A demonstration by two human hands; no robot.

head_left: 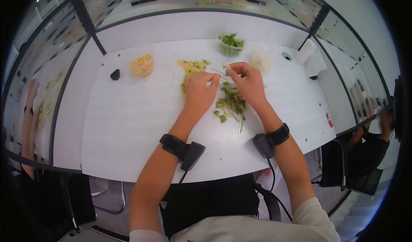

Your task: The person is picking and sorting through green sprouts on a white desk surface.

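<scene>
Both hands meet over the white table (124,126). My left hand (200,89) is closed in a pinch beside a pile of yellow and green bits (189,68); what its fingertips hold is too small to make out. In the fingertips of my right hand (249,84) is a small sprig of leafy greens (226,69). Thin pale stems (219,72) lie between the two hands. Just below them is a loose heap of leafy greens (233,99), stems pointing toward me, with a few torn leaves (221,116) at its left edge.
A clear bowl of greens (231,46) stands at the back. At back left are a bowl of yellow pieces (142,65) and a black object (115,74). A pale-filled container (260,62) sits behind my right hand. A white roll (306,51) stands by the right partition.
</scene>
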